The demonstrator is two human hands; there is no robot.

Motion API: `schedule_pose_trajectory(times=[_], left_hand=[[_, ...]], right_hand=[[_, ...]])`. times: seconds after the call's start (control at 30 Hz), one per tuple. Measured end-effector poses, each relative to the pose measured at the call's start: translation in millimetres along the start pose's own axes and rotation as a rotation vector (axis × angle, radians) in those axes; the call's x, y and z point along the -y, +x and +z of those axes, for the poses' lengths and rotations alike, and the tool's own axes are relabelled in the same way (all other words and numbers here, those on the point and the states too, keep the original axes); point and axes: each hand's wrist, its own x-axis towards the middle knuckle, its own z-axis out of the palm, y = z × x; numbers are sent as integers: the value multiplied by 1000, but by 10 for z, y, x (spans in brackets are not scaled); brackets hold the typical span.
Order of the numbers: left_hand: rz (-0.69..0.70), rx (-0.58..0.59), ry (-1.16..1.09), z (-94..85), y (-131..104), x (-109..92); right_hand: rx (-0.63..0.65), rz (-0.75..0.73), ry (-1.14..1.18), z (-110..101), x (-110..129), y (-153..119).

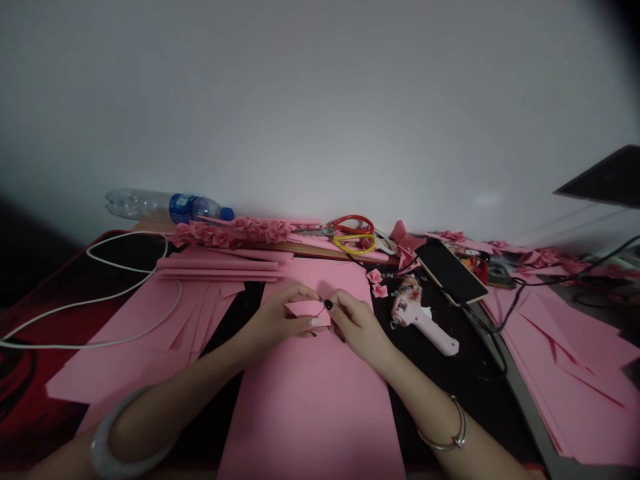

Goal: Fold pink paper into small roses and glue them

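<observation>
A small folded piece of pink paper (306, 308) is held between my two hands, above a long pink sheet (320, 407) on the table. My left hand (280, 317) grips its left side, with the thumb along the front. At its right end, my right hand (353, 323) pinches the paper between thumb and fingers; part of those fingers is hidden behind the thumb. Small pink paper roses (379, 290) lie just beyond my right hand. To the right of it rests a pale pink glue gun (425, 323) on the black mat.
Scissors with red and yellow handles (354, 235) lie near the wall among paper flowers. A plastic bottle (167, 205) lies on its side at back left. A white cable (90, 293) loops over pink sheets (130, 340). A phone (451, 270) and more sheets (575, 387) are at right.
</observation>
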Motion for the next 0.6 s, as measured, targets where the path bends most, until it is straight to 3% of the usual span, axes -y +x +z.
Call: schedule_pose_trajectory(times=[0.37, 0.6], left_hand=[[46, -14, 90, 20, -5, -16], [-26, 8, 42, 12, -1, 0]], right_hand=[[10, 26, 116, -30, -42, 39], [-47, -49, -40, -24, -65, 13]])
